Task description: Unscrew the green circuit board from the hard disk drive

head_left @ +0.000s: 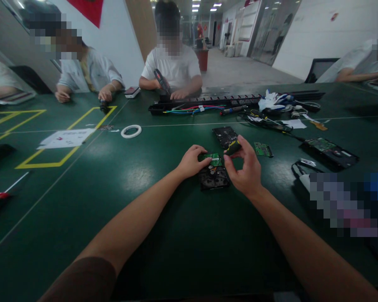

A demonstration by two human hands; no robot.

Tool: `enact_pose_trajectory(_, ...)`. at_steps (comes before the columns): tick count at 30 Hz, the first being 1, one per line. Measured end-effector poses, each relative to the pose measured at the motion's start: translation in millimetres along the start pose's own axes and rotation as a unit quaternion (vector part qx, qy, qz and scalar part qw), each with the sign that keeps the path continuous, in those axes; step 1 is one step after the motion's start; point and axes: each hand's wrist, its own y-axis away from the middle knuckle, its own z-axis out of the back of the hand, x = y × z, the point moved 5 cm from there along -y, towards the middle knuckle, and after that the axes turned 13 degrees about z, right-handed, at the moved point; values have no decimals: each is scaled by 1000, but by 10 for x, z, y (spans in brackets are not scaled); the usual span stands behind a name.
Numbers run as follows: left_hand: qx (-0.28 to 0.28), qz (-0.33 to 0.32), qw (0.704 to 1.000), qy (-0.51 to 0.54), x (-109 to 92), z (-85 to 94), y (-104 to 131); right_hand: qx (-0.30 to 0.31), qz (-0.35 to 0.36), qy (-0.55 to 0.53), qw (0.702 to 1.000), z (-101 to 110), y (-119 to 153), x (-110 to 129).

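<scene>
A hard drive [214,180] lies on the green table in front of me, with a green circuit board [216,159] on its far half. My left hand [192,162] grips its left side, thumb over the board and fingers at the far edge. Between the fingertips of my right hand [246,170] is a short yellow-and-black screwdriver [233,147], held just above the right side of the drive. Its tip cannot be made out. Behind them lies a second dark hard drive [224,136], and a loose green circuit board [263,149] rests to the right.
At right sits another drive with a circuit board [329,153]. Power strips [227,100], cables and white gloves [274,100] stretch across the back. A tape roll [131,131], paper [66,138] and red-handled screwdriver [1,197] are leftward. Across the table, a person [173,67] holds a power tool.
</scene>
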Motion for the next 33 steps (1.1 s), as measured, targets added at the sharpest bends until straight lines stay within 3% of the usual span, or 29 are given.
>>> enact_pose_trajectory(7,-1,4,1000,2,39,-18,-16,7,-11,-41,999,-19,-9,7)
enact_pose_trajectory(33,-6,-4,1000,0,7,-4,-7,10,14,20,1000,12,-25,6)
